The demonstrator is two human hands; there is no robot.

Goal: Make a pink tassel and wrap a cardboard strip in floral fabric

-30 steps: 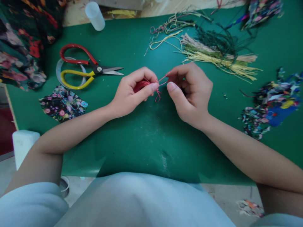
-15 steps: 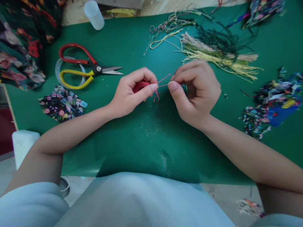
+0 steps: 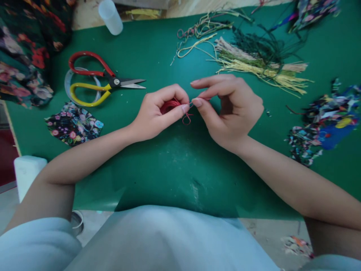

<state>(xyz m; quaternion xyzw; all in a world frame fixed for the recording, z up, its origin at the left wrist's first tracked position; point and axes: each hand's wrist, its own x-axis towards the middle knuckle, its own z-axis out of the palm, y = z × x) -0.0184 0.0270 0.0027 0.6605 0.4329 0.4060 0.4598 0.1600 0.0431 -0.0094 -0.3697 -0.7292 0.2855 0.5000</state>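
Observation:
My left hand is closed around a small bundle of red cord, its thumb and index finger pinched together at the bundle's right end. A thin red loop hangs just below those fingertips. Close on the right, my right hand pinches a thin red strand between thumb and a bent finger, while its index finger is raised away from the thumb. The strand runs across the small gap between the two hands. Both hands are above the green mat.
Scissors with red and yellow handles lie partly open over a clear ring at the left, near a floral fabric piece. A white cup stands behind. Cord bundles lie at the back right, fabric scraps at the right.
My right hand's index finger has lifted away from its thumb, and its thumb tip has moved left, closer to my left hand. The red strand ends have shifted between the hands.

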